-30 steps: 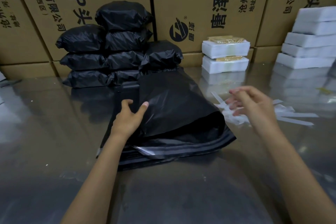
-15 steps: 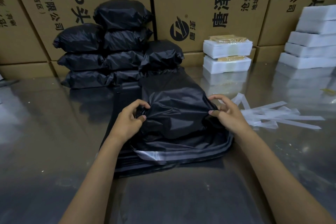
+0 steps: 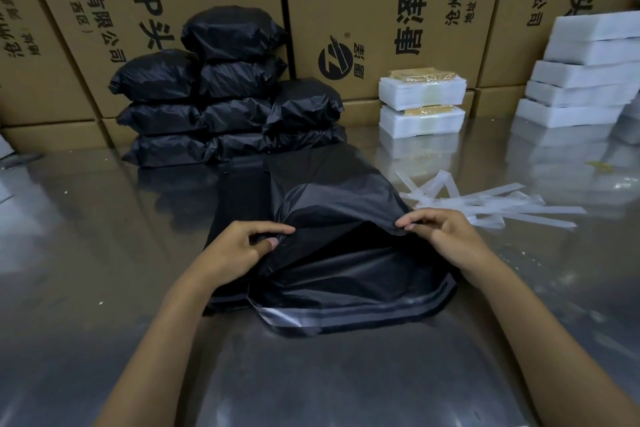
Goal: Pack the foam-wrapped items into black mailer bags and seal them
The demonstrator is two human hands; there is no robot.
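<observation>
A black mailer bag (image 3: 332,198) lies on top of a flat stack of black mailers (image 3: 346,315) in the middle of the shiny table. My left hand (image 3: 239,250) pinches the left side of the bag's upper lip, and my right hand (image 3: 446,236) pinches the right side. The mouth gapes toward me, dark inside. Two foam-wrapped items (image 3: 420,107) are stacked at the back centre. More white foam-wrapped items (image 3: 581,80) are piled at the far right.
Several filled black mailers (image 3: 225,94) are piled against the cardboard boxes (image 3: 381,3) at the back left. Peeled white backing strips (image 3: 485,204) lie scattered right of the bag. The metal table (image 3: 86,253) reflects everything.
My right hand came in from the strips and took the bag's right lip. Both hands then lifted the upper layer, and the mouth opened wider.
</observation>
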